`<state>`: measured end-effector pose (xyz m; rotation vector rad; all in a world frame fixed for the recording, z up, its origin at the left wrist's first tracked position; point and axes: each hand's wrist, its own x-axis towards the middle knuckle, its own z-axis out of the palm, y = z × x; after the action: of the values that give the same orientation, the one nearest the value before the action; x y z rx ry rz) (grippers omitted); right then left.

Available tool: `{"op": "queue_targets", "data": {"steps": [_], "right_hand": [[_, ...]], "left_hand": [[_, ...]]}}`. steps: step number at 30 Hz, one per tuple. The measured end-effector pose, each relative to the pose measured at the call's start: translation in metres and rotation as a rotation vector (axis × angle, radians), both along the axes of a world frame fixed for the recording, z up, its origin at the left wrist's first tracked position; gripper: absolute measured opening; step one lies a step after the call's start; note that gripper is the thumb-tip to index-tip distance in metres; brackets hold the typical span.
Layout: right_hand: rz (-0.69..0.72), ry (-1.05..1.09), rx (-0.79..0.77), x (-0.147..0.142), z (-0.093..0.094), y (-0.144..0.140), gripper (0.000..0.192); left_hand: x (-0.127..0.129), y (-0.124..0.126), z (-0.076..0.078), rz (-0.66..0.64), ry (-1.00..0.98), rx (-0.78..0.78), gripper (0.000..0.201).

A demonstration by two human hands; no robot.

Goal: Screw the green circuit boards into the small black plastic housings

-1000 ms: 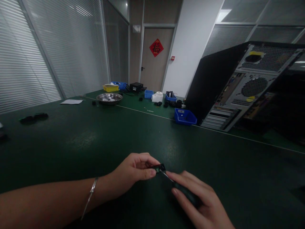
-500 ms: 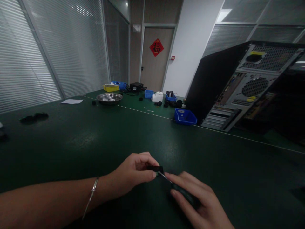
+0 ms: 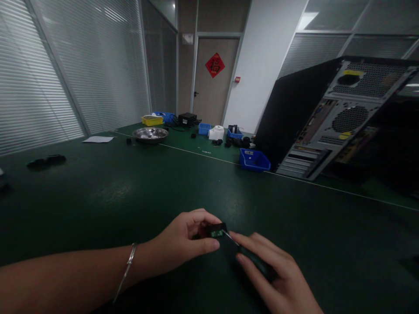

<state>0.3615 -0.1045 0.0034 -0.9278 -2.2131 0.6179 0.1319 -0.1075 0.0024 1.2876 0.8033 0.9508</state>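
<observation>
Between the fingers and thumb of my left hand (image 3: 188, 237) is a small black case with a green circuit board (image 3: 216, 233) showing on the side toward me. My right hand (image 3: 273, 266) is closed around the dark handle of a screwdriver (image 3: 253, 259). Its thin metal shaft points up and left, and the tip meets the right end of the small case. Both hands are just above the green tabletop (image 3: 157, 192). The exact shape of the tip is too small to make out.
A tilted black computer tower (image 3: 327, 117) stands at the right, beside a blue bin (image 3: 254, 160). Farther back are a metal bowl (image 3: 150, 136), a yellow basket (image 3: 152, 121) and a white plastic part (image 3: 216, 132). Dark small parts (image 3: 46, 162) lie at the left.
The small case has tilted and my left thumb has shifted lower, so more green board shows. The screwdriver tip has moved slightly up and right to the case's end.
</observation>
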Motion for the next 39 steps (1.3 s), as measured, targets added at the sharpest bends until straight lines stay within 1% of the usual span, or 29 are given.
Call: {"op": "queue_targets", "data": {"steps": [3, 8, 12, 14, 22, 28, 31, 39], "right_hand": [[-0.012, 0.005, 0.002, -0.0004, -0.0007, 0.0008, 0.032], [-0.009, 0.004, -0.001, 0.0019, -0.0041, 0.0019, 0.032], [-0.001, -0.008, -0.010, 0.0043, -0.0063, 0.0033, 0.033], [0.003, -0.013, -0.018, 0.0046, -0.0063, 0.0039, 0.033], [0.019, -0.003, -0.020, 0.0027, -0.0059, 0.0045, 0.035], [0.022, 0.019, -0.025, 0.0007, -0.0026, 0.0046, 0.034], [0.026, 0.023, -0.020, 0.0015, -0.0016, 0.0039, 0.034], [0.031, 0.045, -0.035, 0.0005, -0.0006, 0.0040, 0.035]], "left_hand": [[0.0018, -0.0012, -0.0001, 0.020, 0.027, 0.002, 0.035], [0.0017, -0.0011, 0.0009, 0.109, 0.125, 0.097, 0.026], [0.0030, 0.0005, -0.0005, 0.088, 0.049, -0.012, 0.030], [0.0039, 0.0008, -0.0012, 0.091, 0.023, -0.040, 0.031], [0.0033, -0.0022, 0.0012, 0.118, 0.073, 0.000, 0.029], [0.0021, -0.0009, 0.0019, 0.096, 0.055, 0.002, 0.026], [0.0022, 0.0010, 0.0003, 0.066, -0.002, 0.002, 0.023], [0.0040, 0.0046, 0.0000, 0.012, -0.116, -0.075, 0.023]]}}
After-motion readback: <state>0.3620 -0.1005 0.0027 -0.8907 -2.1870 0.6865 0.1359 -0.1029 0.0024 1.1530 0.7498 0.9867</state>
